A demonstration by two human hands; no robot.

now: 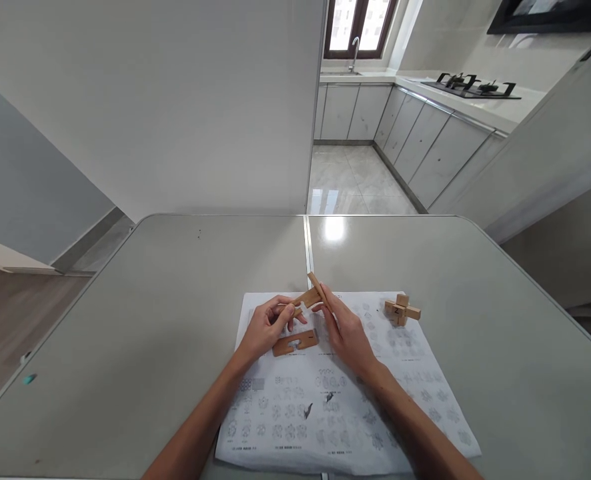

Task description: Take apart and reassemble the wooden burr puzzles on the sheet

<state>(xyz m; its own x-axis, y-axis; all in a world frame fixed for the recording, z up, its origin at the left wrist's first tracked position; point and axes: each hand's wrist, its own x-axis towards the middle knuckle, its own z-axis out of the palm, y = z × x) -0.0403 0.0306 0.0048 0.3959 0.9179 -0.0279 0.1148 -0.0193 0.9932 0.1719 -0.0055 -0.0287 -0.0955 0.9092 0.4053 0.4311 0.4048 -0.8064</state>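
Note:
My left hand (268, 327) pinches a flat wooden puzzle piece (306, 298) between thumb and fingers, just above the printed sheet (295, 437). Closed on a second, slanting wooden strip (319, 290) is my right hand (348, 330). The two pieces meet between my hands; whether they interlock I cannot tell. Below them, a flat wooden piece (304, 340) with a cut-out slot lies on the sheet. To the right, a small cross-shaped wooden puzzle (401, 311) marked with a 2 rests near the sheet's upper right corner.
The sheet, covered in small diagrams, lies on a grey table (125, 373) with a seam down its middle. A small teal object (29, 379) sits by the left edge. Beyond the table are a white wall panel (200, 107) and a kitchen counter with a stove (470, 88).

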